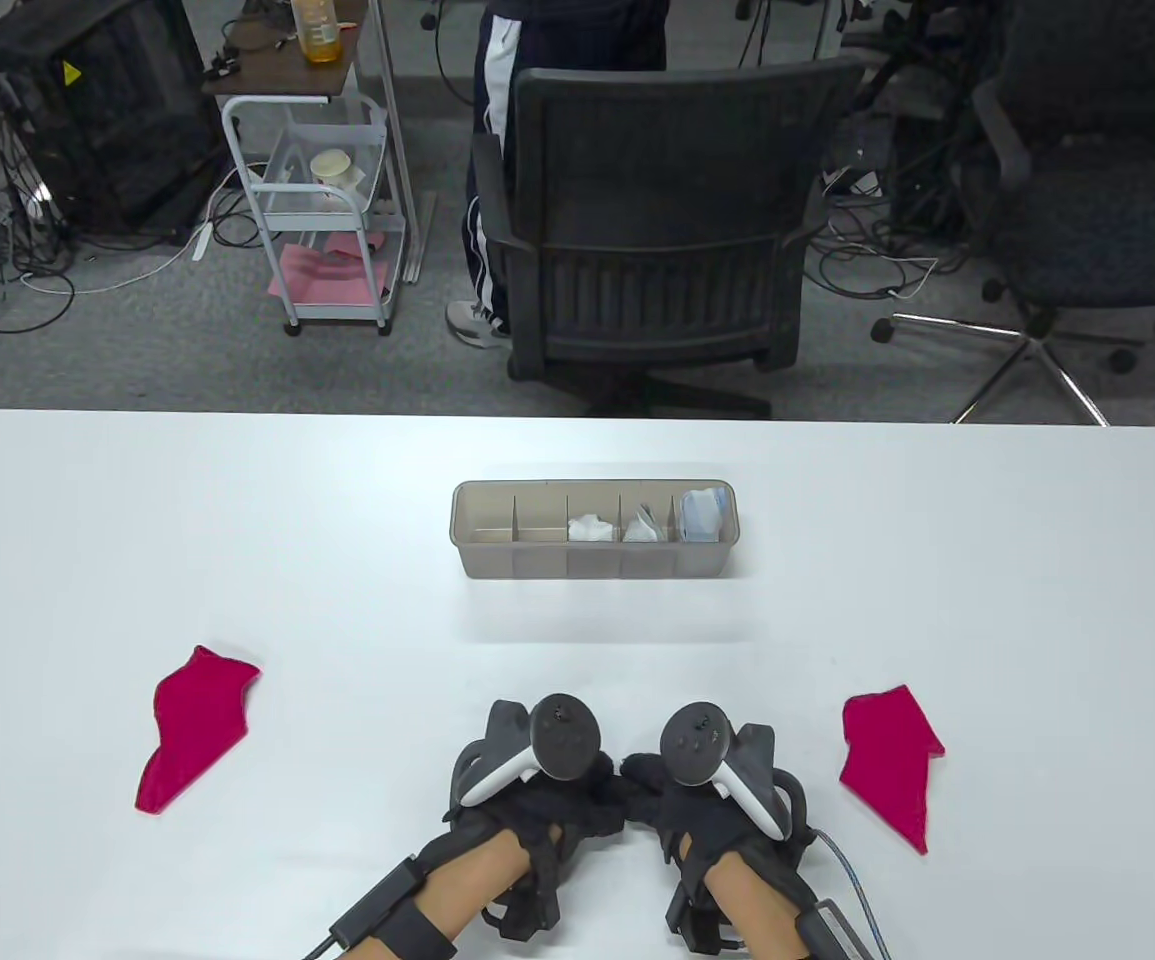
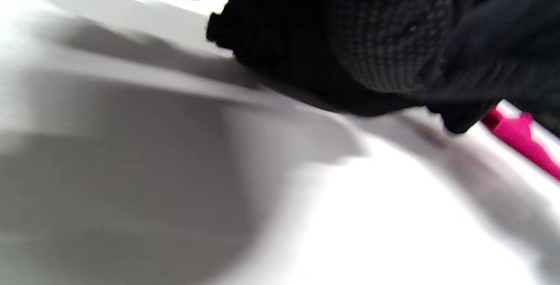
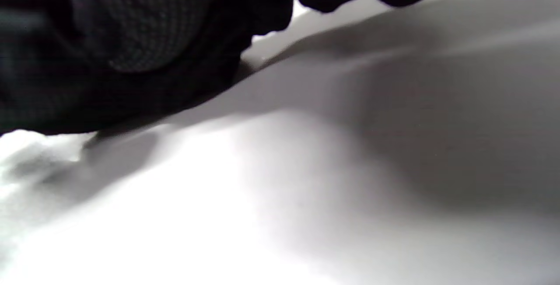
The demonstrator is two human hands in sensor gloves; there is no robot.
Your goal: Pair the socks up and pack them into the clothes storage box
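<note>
1. The black knitted sock bundle (image 1: 609,790) lies on the white tabletop (image 1: 337,520) between the left hand (image 1: 527,790) and right hand (image 1: 712,790), both curled onto it; soft, light, best pinched at its folded edge
2. Only the table view shows the beige divided storage box (image 1: 594,562) and both flat red socks (image 1: 195,728), well apart; wrist views show knit texture

Table view sharp, evenly bright; white tabletop (image 1: 337,520) near glare, faint soft shadows. Both wrist views blurred, unfocused. Broad grey shadow at 9 o'clock left, 3 o'clock right.
</note>
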